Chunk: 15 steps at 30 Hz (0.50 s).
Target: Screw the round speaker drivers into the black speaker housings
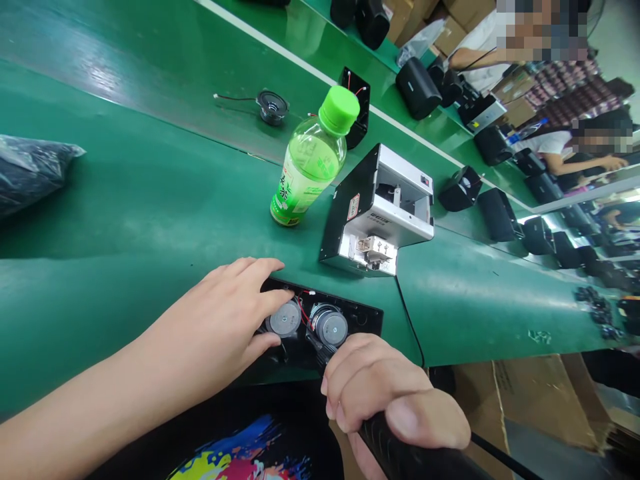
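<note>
A black speaker panel [364, 319] lies near the front edge of the green bench. Two round speaker drivers sit in it back side up, a left driver [285, 319] and a right driver [332, 327], with red and black wires between them. My left hand [245, 303] grips the panel's left end, its fingers over the far edge and around the left driver. Wrapped around a black electric screwdriver [400, 447] is my right hand [385, 387]. The screwdriver's front end reaches the panel beside the right driver; its tip is hidden.
Behind the panel stand a silver-and-black screw feeder [380, 213] and a green tea bottle [310, 167]. A loose speaker driver [273, 108] and an open black housing [361, 100] lie farther back. A plastic-wrapped bundle [33, 173] is at left. Co-workers sit across the line of speaker boxes [419, 88].
</note>
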Tool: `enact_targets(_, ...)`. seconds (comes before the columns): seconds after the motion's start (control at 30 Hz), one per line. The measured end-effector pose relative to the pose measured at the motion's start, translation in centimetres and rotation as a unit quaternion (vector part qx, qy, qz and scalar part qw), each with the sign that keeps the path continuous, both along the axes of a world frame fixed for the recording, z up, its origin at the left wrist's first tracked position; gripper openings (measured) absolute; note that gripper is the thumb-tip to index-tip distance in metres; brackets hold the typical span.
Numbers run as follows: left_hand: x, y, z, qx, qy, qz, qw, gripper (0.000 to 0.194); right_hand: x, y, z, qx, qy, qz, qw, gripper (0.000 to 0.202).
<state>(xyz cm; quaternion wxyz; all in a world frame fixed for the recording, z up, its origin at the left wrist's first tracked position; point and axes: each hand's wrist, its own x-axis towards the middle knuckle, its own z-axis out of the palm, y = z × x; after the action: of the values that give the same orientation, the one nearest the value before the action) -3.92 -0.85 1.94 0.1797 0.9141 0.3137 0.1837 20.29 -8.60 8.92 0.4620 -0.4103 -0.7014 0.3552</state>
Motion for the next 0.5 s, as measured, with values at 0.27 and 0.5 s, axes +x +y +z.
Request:
enact_targets(0.27, 0.3, 0.0, 0.4, -0.015, 0.019, -0.001, 1.000, 0.052, -0.1, -0.7, 1.0, -0.009, -0.010, -0.024, 1.000, 0.022)
enact_targets(0.5, 0.0, 0.3, 0.2, -0.032, 0.028, 0.009, 0.999, 0.050, -1.8, -4.5, -1.3, 0.050, 0.098, -0.168, 0.980, 0.037)
